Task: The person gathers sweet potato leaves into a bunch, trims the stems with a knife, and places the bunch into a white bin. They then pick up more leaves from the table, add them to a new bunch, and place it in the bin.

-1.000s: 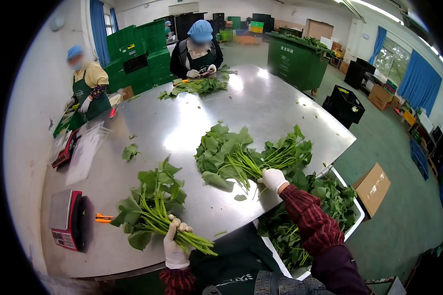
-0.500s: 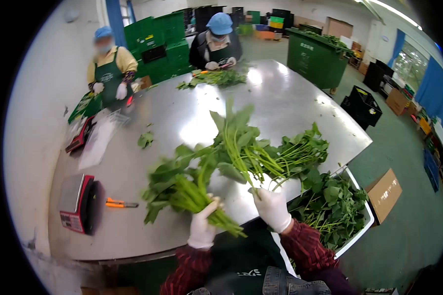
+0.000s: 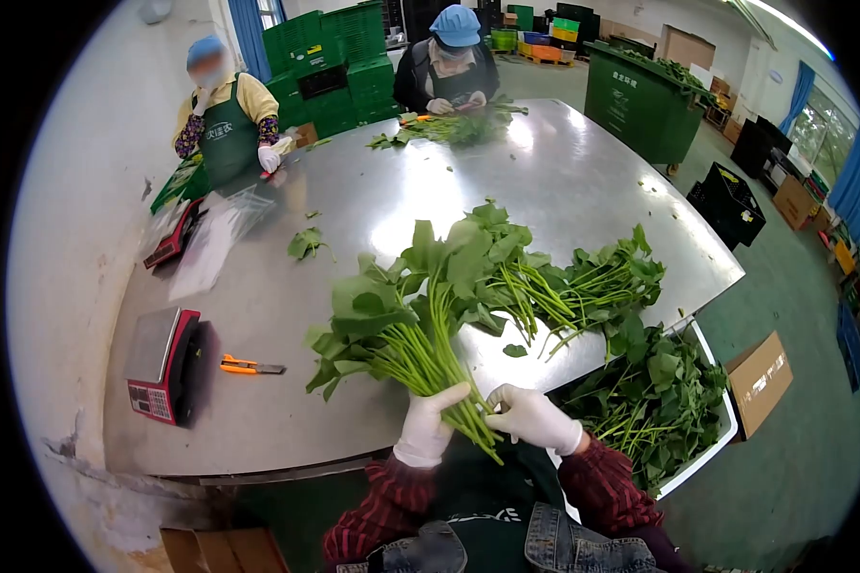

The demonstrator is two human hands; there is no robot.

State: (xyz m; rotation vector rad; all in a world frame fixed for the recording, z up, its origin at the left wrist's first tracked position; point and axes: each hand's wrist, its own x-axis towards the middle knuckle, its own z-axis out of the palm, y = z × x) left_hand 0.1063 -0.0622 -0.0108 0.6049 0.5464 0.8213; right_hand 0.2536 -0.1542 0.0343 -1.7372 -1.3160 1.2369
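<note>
My left hand (image 3: pixel 426 426), in a white glove, is closed round the stems of a bunch of leafy greens (image 3: pixel 413 346). The leaves point away from me over the metal table and the cut stem ends point down towards my apron. My right hand (image 3: pixel 533 418), also gloved, pinches at stems by the lower right side of this bunch. Just beyond, a loose pile of leafy greens (image 3: pixel 583 298) lies on the table, with a single leaf (image 3: pixel 515 350) near it.
A white crate (image 3: pixel 723 392) of greens stands by the table's right edge. On the metal table (image 3: pixel 287 420) are an orange utility knife (image 3: pixel 248 366), a red scale (image 3: pixel 162 368) and plastic bags (image 3: pixel 205 253). Two co-workers (image 3: pixel 229 134) stand across it. A green bin (image 3: pixel 640 105) is behind.
My right hand has brought stems from the pile leftward to the bunch in my left hand. The bunch now looks fuller. The left co-worker has raised one hand to the face.
</note>
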